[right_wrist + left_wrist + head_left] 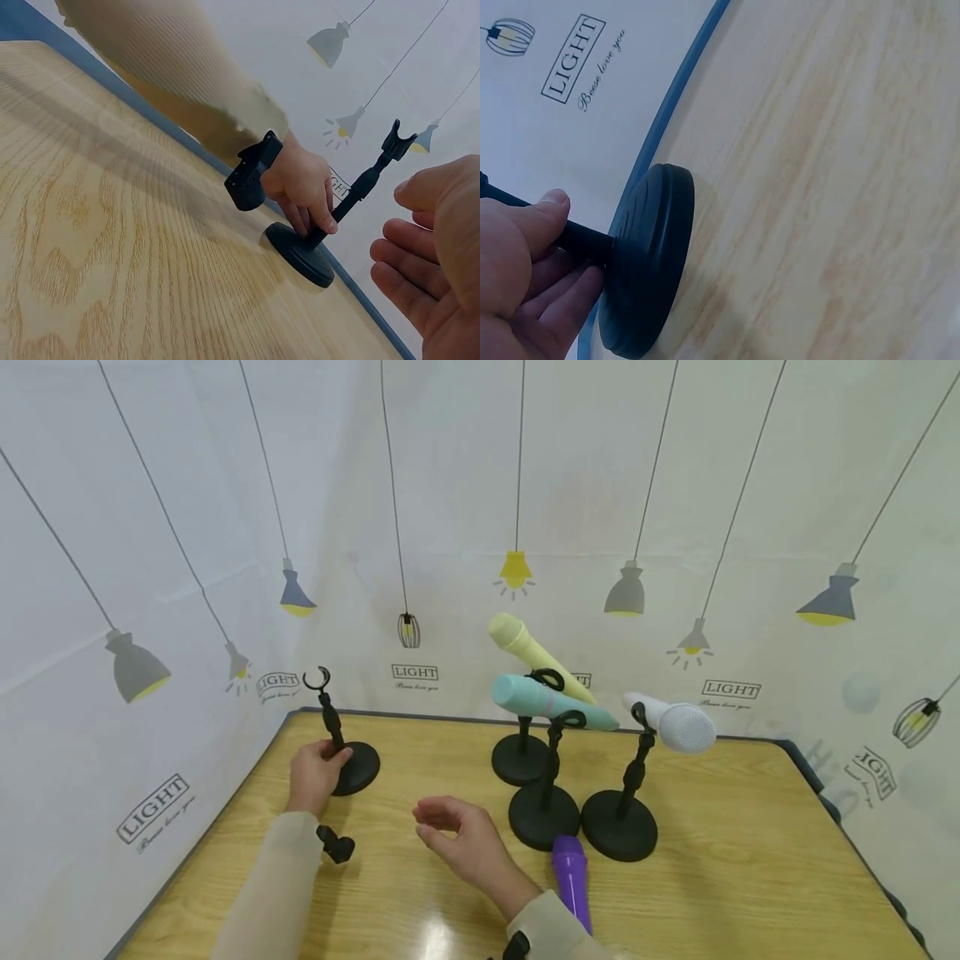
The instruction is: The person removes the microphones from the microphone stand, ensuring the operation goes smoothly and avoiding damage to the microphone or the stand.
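My left hand (318, 773) grips the lower pole of a black microphone stand (360, 768) at the table's left side. In the left wrist view thumb and fingers wrap the pole just above the round base (649, 262). An unoccupied, C-shaped holder (396, 142) tops this stand. Over the middle of the table hovers my right hand (468, 843), fingers loosely bent and holding nothing. Close to its wrist lies a purple microphone (572, 877), partly hidden by the sleeve.
Right of centre, three black stands carry a yellow microphone (543, 656), a teal microphone (551, 700) and a white microphone (684, 727). Their bases stand close together. A printed cloth (450, 485) with lamp drawings walls the wooden table (735, 827) at the back and sides.
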Demonstrator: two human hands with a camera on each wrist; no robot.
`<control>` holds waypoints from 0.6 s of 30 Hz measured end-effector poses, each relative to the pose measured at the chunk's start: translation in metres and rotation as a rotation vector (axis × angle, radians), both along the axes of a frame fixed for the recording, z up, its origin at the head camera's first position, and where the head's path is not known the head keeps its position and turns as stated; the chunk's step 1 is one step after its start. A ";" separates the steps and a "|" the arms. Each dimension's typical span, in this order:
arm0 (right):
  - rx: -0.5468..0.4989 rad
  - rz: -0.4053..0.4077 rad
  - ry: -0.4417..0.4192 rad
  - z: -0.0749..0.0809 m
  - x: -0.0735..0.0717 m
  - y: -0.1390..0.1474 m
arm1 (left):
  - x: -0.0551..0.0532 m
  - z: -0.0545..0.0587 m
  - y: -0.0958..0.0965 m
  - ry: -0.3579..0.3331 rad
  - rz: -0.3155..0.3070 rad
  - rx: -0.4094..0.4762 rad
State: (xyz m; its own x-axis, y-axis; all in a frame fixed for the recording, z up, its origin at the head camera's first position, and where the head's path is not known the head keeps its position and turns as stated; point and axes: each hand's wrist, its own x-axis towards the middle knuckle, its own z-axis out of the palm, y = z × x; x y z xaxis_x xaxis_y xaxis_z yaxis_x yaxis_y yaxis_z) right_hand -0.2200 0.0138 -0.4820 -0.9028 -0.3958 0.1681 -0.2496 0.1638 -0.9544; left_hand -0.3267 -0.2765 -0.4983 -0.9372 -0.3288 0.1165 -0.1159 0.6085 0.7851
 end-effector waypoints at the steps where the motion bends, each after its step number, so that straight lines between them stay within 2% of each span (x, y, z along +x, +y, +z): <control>1: -0.001 0.000 0.000 0.000 0.001 0.000 | 0.002 0.000 0.000 -0.003 0.001 0.008; 9: -0.010 -0.012 0.005 -0.002 0.003 0.005 | 0.019 -0.005 0.001 0.009 0.003 0.057; 13: -0.004 -0.019 0.010 -0.003 0.001 0.009 | 0.027 -0.007 0.002 0.027 0.001 0.040; 18: -0.004 -0.025 -0.003 -0.004 0.001 0.016 | 0.034 -0.012 0.011 0.050 -0.071 0.039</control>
State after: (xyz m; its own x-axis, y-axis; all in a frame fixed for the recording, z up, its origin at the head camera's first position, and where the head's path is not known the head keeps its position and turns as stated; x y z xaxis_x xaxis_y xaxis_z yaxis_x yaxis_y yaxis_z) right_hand -0.2194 0.0299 -0.4865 -0.9131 -0.3722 0.1664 -0.2421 0.1667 -0.9558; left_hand -0.2924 -0.2650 -0.5098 -0.9517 -0.2671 0.1516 -0.0341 0.5824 0.8122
